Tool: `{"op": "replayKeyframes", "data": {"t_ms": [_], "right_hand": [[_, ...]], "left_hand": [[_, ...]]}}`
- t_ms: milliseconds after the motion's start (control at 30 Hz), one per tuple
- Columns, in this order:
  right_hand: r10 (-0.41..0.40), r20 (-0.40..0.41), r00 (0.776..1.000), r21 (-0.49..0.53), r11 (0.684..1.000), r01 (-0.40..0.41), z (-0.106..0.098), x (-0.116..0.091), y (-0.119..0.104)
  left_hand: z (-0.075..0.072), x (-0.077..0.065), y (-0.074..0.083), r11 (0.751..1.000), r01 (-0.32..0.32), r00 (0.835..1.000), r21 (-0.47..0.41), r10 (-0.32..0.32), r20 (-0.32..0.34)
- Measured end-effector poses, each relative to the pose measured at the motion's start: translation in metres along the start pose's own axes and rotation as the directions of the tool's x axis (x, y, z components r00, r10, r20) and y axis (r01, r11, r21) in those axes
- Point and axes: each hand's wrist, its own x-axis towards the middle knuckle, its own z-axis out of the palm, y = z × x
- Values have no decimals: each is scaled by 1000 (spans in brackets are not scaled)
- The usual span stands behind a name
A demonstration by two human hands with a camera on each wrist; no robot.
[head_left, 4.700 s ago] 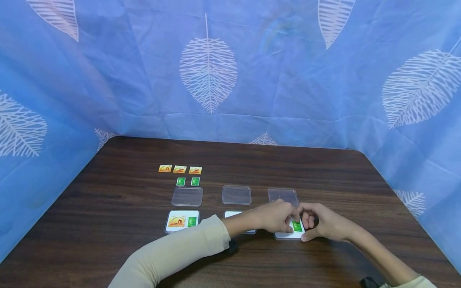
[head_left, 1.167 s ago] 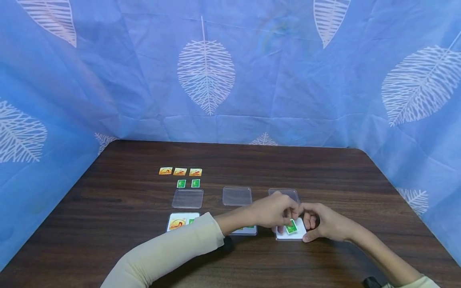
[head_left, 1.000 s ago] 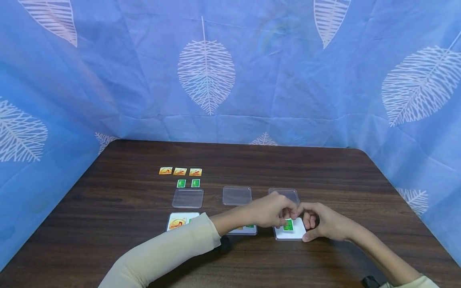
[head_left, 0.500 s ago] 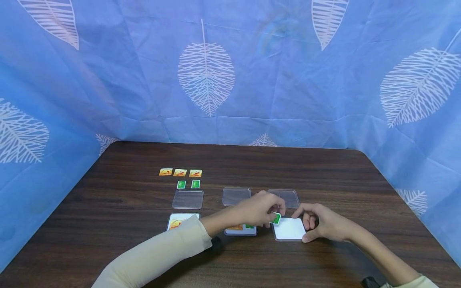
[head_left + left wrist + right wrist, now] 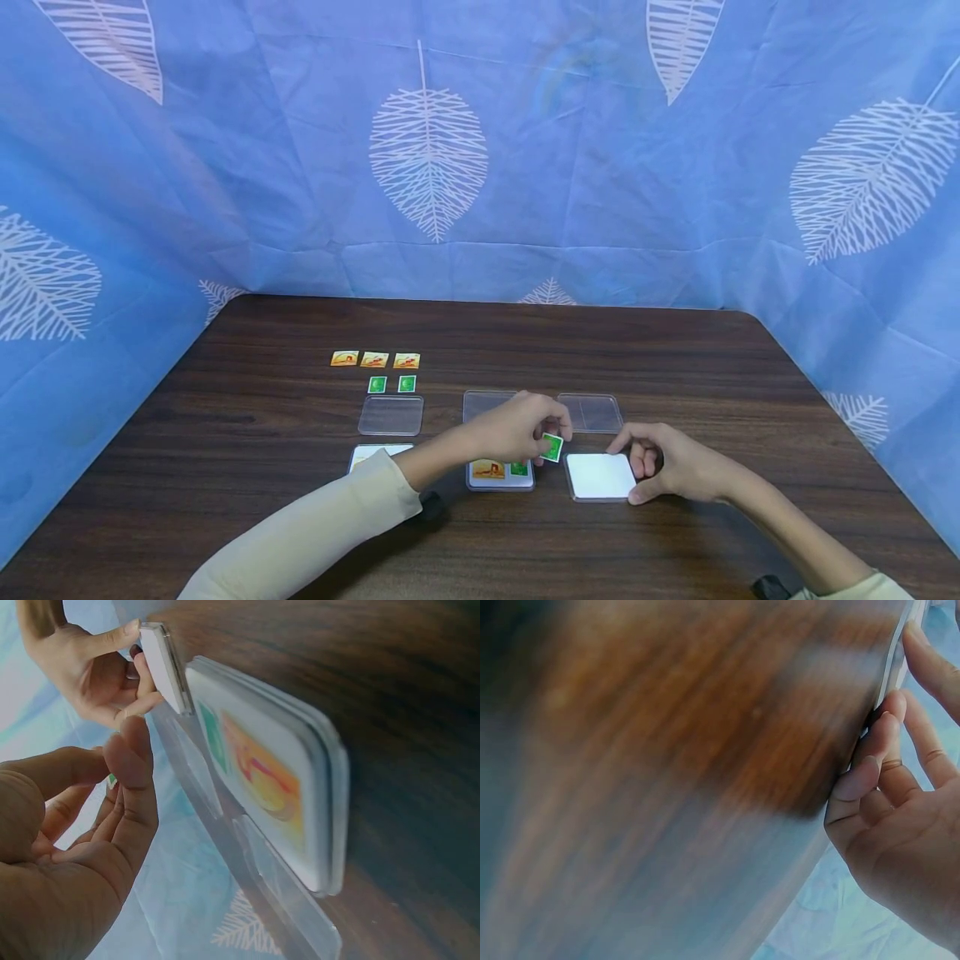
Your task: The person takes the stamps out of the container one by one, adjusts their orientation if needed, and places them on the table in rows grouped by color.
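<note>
My left hand (image 5: 517, 427) pinches a small green stamp (image 5: 552, 447) between thumb and fingers, above the gap between the middle and right cases. Only a sliver of that stamp shows in the left wrist view. On the right, my right hand (image 5: 667, 462) grips the side edge of a clear flat case with a bare white insert (image 5: 600, 477), thumb at its near corner and forefinger at its far one. The middle case (image 5: 501, 486) bears an orange stamp (image 5: 488, 470) and a green one, close below my left hand.
The left case (image 5: 382, 451) is partly behind my left sleeve. Three clear lids (image 5: 391, 416) lie in a row behind the cases, the middle one partly covered. Farther back left lie two green stamps (image 5: 377, 384) and three orange stamps (image 5: 375, 360).
The green stamp has been lifted off the right case, whose insert now shows plain white. My left hand has carried it leftward. My right hand keeps its grip on the case.
</note>
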Motion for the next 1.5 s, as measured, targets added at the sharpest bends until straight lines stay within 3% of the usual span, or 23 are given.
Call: {"op": "replayKeyframes", "data": {"t_ms": [333, 867, 1033, 1167, 1500], "right_hand": [[12, -1, 1000, -16, 1000, -12, 1, 1, -1], [8, -7, 1000, -27, 1000, -8, 1, 0, -3], [9, -4, 1000, -26, 1000, -10, 1, 0, -4], [29, -7, 1000, -23, 999, -29, 2, 0, -4], [27, -15, 1000, -29, 999, -27, 2, 0, -3]], "left_hand": [[-11, -12, -5, 997, -72, 996, -18, 71, -61], [-21, -29, -20, 996, -42, 978, -73, 26, -207], [-24, -32, -22, 995, -10, 974, -100, -13, -226], [-25, -35, -23, 994, -19, 968, -108, -8, -250], [-29, -41, -26, 999, -13, 967, -36, 3, -253]]}}
